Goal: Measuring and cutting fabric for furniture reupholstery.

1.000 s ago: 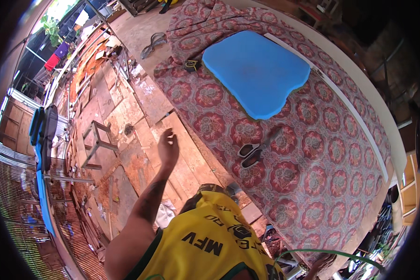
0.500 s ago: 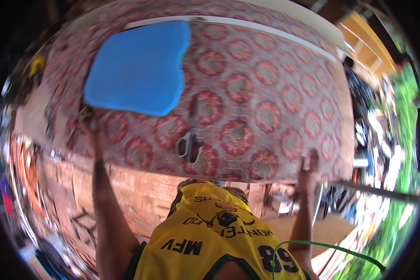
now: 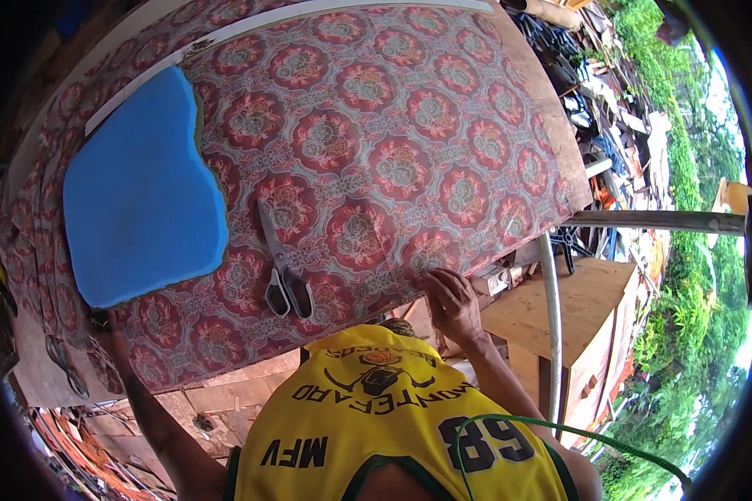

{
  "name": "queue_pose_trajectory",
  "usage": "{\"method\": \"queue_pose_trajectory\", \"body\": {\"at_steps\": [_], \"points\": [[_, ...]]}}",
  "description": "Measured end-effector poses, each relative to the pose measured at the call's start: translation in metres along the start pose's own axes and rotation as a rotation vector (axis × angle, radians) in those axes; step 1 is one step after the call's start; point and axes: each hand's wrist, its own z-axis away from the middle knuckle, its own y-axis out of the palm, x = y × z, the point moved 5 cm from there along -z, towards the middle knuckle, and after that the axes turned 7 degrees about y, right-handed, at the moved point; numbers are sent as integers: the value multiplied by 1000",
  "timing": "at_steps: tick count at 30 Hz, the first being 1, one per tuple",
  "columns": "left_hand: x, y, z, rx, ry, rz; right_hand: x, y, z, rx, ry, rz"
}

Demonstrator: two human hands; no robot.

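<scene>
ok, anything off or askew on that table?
Mostly fine. The blue foam has a ragged, uneven right edge. Scissors lie loose on the cloth; the right hand and left hand are at its near edge.

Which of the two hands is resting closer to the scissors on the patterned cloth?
The right hand, gripping the near edge of the red patterned cloth just right of the scissors. The left hand holds the cloth edge farther away, below the blue foam.

Workbench (image 3: 551, 108) draped in red patterned cloth (image 3: 376, 150)
Blue foam sheet (image 3: 138, 209) at nine o'clock; scissors (image 3: 282, 267) near six.
</scene>
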Motion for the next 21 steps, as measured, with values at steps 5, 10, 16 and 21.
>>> {"method": "queue_pose_trajectory", "body": {"at_steps": [5,10,16,21], "points": [[-83,-16,37,-262,-112,236,-4,-2,-15,-12,27,-76],[-228,-6,123,-96,-192,752,26,-7,-37,32,148,-375],[-481,97,276,862,-182,1139,81,2,-45,388,-37,-648],[-555,125,324,1248,-292,1208,22,-29,-6,515,191,-648]]}}
